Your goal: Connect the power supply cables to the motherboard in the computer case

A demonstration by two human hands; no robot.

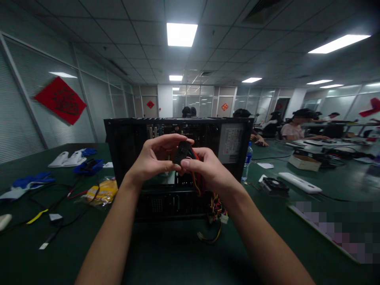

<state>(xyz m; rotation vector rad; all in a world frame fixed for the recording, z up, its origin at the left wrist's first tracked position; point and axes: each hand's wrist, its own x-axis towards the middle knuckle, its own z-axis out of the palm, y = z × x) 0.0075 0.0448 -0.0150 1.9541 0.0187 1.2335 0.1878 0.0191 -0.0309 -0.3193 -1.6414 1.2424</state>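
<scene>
A black open computer case (124,138) lies on its side on the green table (166,253), its inside facing me. In front of it, both hands are raised and meet on a black power connector (181,152) with red, yellow and black wires (198,183) that trail down into the case. My left hand (154,156) pinches the connector from the left, fingers curled over its top. From the right, my right hand (204,166) grips it together with the wire bundle. More wire ends with white plugs (218,221) hang out at the case's lower edge.
Blue and white gloves (75,158), a yellow packet (102,192) and loose cables (53,206) lie at the left. A water bottle (247,160), a black fan (274,185) and a white panel (299,183) sit at the right. Other people sit at the far tables.
</scene>
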